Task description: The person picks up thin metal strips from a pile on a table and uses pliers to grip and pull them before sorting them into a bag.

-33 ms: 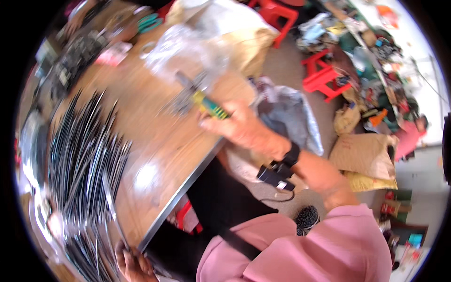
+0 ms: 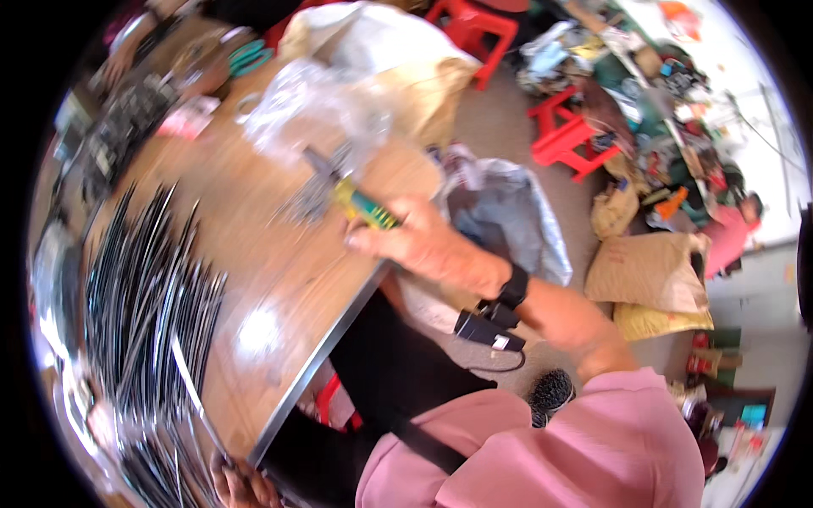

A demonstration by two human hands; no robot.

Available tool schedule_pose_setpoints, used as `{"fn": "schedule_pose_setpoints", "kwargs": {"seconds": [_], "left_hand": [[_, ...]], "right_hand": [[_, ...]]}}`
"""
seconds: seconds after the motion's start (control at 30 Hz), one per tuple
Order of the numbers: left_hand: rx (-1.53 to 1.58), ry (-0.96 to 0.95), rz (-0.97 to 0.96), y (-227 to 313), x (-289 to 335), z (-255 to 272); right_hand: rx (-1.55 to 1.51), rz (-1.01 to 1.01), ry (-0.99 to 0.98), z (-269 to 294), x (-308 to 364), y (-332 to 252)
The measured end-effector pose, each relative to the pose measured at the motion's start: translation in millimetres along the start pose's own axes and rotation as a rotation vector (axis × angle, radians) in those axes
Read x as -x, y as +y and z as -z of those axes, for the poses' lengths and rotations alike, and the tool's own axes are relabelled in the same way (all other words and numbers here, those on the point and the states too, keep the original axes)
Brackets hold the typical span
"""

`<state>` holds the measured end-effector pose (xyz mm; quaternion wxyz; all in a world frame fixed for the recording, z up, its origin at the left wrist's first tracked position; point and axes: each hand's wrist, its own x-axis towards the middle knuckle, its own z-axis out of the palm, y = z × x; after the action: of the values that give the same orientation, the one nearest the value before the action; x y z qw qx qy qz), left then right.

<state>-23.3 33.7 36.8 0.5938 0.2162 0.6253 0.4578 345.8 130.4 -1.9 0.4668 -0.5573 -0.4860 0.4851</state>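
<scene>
My right hand (image 2: 415, 237) is closed round a pair of pliers (image 2: 368, 207) with green and yellow handles. Their dark metal jaws point up and left, over a small heap of thin grey pieces (image 2: 309, 201) on the wooden table (image 2: 279, 254). Low at the left, my left hand (image 2: 241, 484) grips a thin, shiny rod (image 2: 193, 385) that slants up beside a large bundle of thin black rods (image 2: 148, 313). Whether the rod's upper end touches the bundle, I cannot tell. The far ends of my left fingers are partly blurred.
A clear plastic bag (image 2: 313, 114) and a large white and tan sack (image 2: 423, 72) lie beyond the pliers. Right of the table stands an open silvery sack (image 2: 508, 212). Red stools (image 2: 567, 140) and a full tan sack (image 2: 648, 271) are on the floor farther right.
The whole view has shifted slightly, so things appear a little left and lower. Both hands keep their holds and stay in about the same places over the table.
</scene>
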Motion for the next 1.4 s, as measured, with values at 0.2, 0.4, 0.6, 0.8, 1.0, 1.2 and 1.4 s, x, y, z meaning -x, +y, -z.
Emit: {"fn": "schedule_pose_setpoints", "kwargs": {"seconds": [0.2, 0.4, 0.6, 0.8, 1.0, 1.2, 1.4], "left_hand": [[0.377, -0.261, 0.007, -10, -7, 3], [0.031, -0.51, -0.305, -16, -5, 3], [0.546, -0.743, 0.023, -21, 0, -1], [0.691, -0.849, 0.215, -28, 20, -8], [-0.098, -0.304, -0.167, -28, 79, -45], [-0.225, -0.32, -0.234, -52, 81, -35], [-0.538, -0.457, -0.109, -46, 66, -62]], "right_hand": [[-0.575, -0.217, -0.107, -5, 60, -14], [-0.653, -0.164, -0.186, -24, 113, -26], [-0.349, -0.049, -0.151, -30, 143, -35], [0.147, 0.298, -0.147, -12, 147, -42], [0.345, 0.667, -0.017, -13, 137, -45], [0.403, 0.704, -0.128, -10, 144, -47], [0.442, 0.711, -0.197, -20, 131, -25]]}}
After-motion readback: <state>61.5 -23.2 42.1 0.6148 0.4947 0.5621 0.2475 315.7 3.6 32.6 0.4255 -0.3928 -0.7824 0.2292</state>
